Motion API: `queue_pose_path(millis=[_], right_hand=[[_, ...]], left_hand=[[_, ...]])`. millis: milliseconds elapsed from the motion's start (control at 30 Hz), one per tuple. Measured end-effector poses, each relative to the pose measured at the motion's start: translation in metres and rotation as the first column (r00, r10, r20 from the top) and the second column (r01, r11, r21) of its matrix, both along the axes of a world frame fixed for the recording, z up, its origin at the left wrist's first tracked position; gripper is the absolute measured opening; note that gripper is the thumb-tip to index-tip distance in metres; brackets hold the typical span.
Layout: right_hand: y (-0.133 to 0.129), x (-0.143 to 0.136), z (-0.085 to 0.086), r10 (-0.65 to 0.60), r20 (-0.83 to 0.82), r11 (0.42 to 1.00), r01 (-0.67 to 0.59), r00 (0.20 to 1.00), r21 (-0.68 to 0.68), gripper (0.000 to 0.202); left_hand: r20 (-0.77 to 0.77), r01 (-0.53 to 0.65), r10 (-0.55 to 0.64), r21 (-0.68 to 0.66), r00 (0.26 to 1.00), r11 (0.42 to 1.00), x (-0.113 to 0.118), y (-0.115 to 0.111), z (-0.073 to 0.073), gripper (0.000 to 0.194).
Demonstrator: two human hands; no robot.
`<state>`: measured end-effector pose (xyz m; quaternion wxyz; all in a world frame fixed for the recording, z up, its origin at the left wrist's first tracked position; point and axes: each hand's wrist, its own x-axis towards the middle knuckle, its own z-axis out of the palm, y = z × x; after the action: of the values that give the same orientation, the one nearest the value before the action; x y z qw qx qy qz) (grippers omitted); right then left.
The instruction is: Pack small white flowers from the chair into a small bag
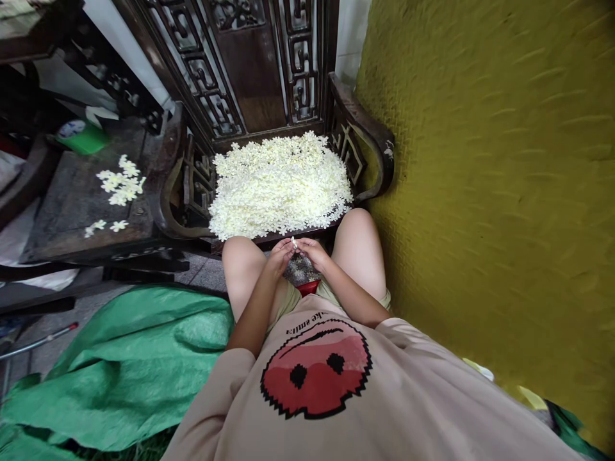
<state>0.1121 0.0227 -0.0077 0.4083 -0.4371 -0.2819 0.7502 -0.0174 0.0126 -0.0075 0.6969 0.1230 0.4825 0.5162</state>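
Note:
Both hands meet between my knees, just in front of the seat edge of a dark carved wooden chair (362,137). A small white flower (294,242) is pinched between my left hand (281,255) and my right hand (311,251), at the fingertips of both. Its stem and lower part are hidden by the fingers. Right beyond the hands, a thick heap of white flowers (281,186) with pale yellow centres covers the chair seat.
To the left, a dark wooden table (62,211) bears a few loose flowers (122,182) and a green container (84,136). A green sheet (144,358) lies on the floor at lower left. A yellow-green textured wall (490,192) rises close on the right.

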Motion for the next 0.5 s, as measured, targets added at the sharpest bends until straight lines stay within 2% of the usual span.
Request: queue_pose_path(millis=[500], right_hand=[[-0.0002,-0.0014,-0.0024,-0.051,0.047,0.999,0.05,0.998,0.01,0.029]], left_hand=[[0.006,-0.033,0.033,0.006,0.999,0.999,0.0006,0.0016,-0.0031,0.036]])
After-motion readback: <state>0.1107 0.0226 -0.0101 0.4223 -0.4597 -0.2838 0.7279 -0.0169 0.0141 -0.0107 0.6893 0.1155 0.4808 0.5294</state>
